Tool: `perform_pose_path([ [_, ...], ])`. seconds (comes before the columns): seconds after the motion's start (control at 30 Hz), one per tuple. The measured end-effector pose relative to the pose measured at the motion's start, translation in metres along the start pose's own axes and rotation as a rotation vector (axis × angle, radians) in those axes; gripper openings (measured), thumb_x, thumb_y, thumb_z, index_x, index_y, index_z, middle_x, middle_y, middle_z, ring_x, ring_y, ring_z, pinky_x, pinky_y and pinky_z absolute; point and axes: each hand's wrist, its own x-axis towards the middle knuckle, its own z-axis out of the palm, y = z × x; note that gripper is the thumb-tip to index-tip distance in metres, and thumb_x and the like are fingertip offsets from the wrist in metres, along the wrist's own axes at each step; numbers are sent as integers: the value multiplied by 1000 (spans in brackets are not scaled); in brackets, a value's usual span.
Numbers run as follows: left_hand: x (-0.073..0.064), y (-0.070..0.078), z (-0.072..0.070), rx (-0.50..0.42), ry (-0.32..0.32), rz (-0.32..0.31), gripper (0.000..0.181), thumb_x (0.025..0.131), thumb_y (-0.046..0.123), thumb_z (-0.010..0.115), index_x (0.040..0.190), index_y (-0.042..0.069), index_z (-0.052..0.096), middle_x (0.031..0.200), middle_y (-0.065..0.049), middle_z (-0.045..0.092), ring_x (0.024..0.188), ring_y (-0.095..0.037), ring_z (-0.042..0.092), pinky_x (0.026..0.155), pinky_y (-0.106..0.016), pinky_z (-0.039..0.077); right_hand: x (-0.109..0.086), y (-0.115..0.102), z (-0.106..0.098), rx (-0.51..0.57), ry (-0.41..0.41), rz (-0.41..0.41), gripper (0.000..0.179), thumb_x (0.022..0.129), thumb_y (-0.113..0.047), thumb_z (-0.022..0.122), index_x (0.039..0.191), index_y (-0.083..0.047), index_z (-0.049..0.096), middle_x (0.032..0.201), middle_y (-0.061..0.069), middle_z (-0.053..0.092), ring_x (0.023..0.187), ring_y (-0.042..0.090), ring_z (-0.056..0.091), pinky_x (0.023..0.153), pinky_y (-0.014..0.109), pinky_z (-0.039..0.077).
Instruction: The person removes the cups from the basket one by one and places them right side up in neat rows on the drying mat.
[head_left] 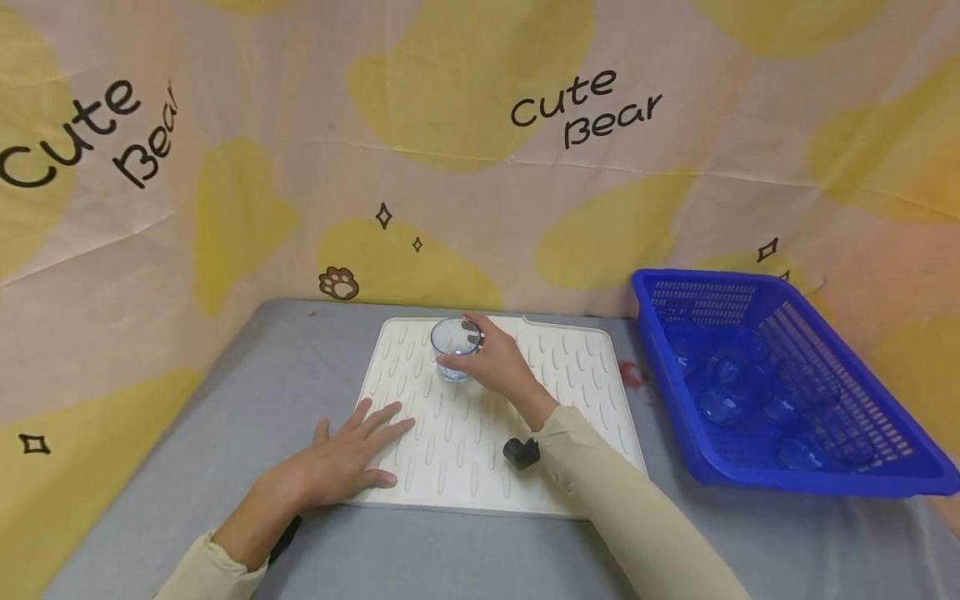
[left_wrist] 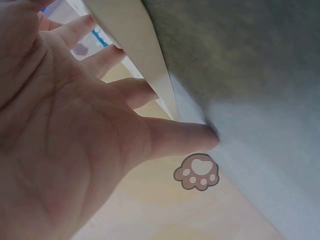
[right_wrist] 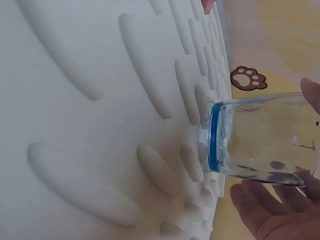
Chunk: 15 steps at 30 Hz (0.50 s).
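A clear drinking glass [head_left: 454,340] with a bluish base stands upright at the far part of a white ridged drying mat [head_left: 468,467]. My right hand [head_left: 491,354] holds it from the right, thumb on the near side and fingers round the far side near the rim. In the right wrist view the glass [right_wrist: 260,140] has its base at the mat's ridges; whether it bears fully on them I cannot tell. My left hand [head_left: 345,458] lies with spread fingers on the mat's left edge. The left wrist view shows that palm [left_wrist: 65,130] with nothing in it.
A blue plastic basket [head_left: 690,442] holding several clear glasses [head_left: 723,404] stands on the right. Grey cloth [head_left: 300,358] covers the table. Behind hangs a printed curtain [head_left: 450,192]. A black wrist-strap piece [head_left: 521,452] shows by the right sleeve, over the mat.
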Motion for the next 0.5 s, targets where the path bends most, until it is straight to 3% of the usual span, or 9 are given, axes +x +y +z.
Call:
perform_pose_path([
  [0.27, -3, -3, 1, -4, 21, 10, 73, 92, 46, 64, 156, 29, 32, 167, -5, 19, 152, -49, 7, 99, -88, 7, -7, 3, -15, 173, -26, -30, 93, 77, -36, 86, 154, -21, 36, 153, 1, 48, 141, 28, 48, 114, 42, 42],
  [0.5, 0, -3, 3, 2, 15, 23, 73, 92, 46, 64, 156, 29, 32, 167, -6, 19, 152, -49, 7, 98, -89, 7, -28, 13, -43, 181, -19, -86, 86, 79, -34, 85, 152, -20, 40, 153, 0, 47, 143, 21, 45, 115, 37, 40],
])
